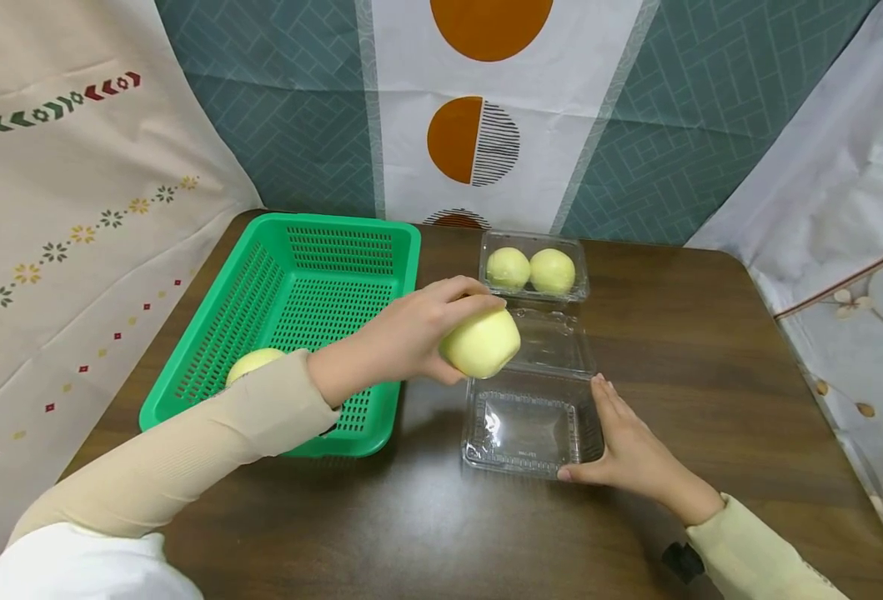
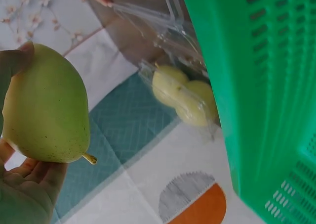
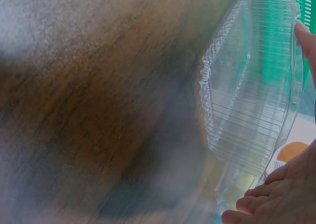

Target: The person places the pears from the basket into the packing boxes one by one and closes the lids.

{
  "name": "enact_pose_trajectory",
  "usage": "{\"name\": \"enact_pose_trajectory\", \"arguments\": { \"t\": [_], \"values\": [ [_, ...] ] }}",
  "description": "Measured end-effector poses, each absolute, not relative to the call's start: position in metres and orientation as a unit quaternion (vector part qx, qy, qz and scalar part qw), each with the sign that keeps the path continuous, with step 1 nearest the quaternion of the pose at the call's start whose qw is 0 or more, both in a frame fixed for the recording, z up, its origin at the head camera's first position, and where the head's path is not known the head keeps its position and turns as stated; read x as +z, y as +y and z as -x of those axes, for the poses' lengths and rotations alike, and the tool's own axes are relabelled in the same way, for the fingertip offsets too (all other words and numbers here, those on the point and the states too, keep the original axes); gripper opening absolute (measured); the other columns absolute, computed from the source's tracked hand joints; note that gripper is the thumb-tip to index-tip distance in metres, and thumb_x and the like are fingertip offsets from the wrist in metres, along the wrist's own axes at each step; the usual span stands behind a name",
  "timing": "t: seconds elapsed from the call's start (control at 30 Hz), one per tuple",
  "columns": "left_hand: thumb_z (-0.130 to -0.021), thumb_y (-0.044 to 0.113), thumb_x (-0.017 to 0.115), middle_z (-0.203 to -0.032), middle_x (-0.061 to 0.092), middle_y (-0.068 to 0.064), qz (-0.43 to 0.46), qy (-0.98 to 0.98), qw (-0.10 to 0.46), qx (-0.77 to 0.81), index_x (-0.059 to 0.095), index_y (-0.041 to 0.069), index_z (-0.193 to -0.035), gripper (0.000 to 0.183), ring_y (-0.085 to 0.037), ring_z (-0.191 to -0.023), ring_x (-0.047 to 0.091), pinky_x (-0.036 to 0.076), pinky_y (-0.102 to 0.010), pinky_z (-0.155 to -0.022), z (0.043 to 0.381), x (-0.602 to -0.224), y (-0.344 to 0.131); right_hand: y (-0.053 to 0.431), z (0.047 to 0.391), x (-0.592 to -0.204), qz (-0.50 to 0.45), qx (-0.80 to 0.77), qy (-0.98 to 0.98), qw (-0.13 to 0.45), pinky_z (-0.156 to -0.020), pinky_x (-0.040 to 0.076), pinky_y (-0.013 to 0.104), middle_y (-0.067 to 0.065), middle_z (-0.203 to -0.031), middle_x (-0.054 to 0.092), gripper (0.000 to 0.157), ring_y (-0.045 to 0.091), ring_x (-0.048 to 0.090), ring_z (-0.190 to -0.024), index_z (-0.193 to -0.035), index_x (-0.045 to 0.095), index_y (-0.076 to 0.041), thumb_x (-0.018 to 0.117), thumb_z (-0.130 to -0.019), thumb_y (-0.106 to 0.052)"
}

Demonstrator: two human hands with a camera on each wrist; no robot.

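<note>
A yellow-green pear [image 1: 484,343] is in my left hand [image 1: 418,329], raised above the left back edge of an open clear plastic box [image 1: 531,425]. In the left wrist view the fingers and thumb wrap the pear [image 2: 52,103], and its short stem points away from the palm. My right hand [image 1: 631,446] grips the box by its right side, thumb at the near corner and fingertips at the far corner. The right wrist view shows the box's ribbed wall [image 3: 261,100] between thumb and fingers. Its clear lid [image 1: 549,337] is folded back behind it.
A green plastic basket [image 1: 328,221] stands on the left, with a pear [image 1: 252,363] partly hidden by my left forearm. Behind the lid, against the back cloth, sits another clear box [image 1: 582,287] with two pears [image 1: 552,272]. Hanging cloths border the dark wooden table [image 1: 681,333].
</note>
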State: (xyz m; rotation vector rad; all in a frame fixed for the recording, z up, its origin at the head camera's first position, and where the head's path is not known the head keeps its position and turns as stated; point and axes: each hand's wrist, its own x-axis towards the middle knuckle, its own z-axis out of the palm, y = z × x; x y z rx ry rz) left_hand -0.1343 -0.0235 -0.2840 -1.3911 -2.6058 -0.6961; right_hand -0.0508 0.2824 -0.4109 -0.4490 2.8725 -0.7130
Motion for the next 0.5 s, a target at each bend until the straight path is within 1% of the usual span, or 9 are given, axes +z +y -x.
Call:
{"name": "enact_pose_trajectory", "arguments": {
  "t": [0.37, 0.5],
  "values": [
    [-0.062, 0.021, 0.087, -0.128, 0.053, -0.004, 0.482, -0.844, 0.031, -0.233, 0.055, 0.013, -0.13, 0.076, -0.02, -0.116, 0.054, 0.05, -0.033, -0.093, 0.13, -0.292, 0.001, 0.283, 0.048, -0.414, 0.141, -0.251, 0.955, 0.075, -0.104, 0.026, 0.065, 0.037, -0.15, 0.014, 0.132, 0.053, 0.018, -0.137, -0.145, 0.011, 0.014, 0.083, -0.059, -0.055],
    [-0.063, 0.021, 0.087, -0.129, 0.053, -0.002, 0.487, -0.84, 0.022, -0.24, 0.055, 0.014, -0.131, 0.075, -0.019, -0.119, 0.052, 0.05, -0.034, -0.093, 0.129, -0.291, 0.009, 0.283, 0.049, -0.414, 0.145, -0.249, 0.955, 0.065, -0.105, 0.025, 0.065, 0.037, -0.15, 0.016, 0.131, 0.053, 0.02, -0.137, -0.145, 0.013, 0.015, 0.084, -0.059, -0.054]
  ]
}}
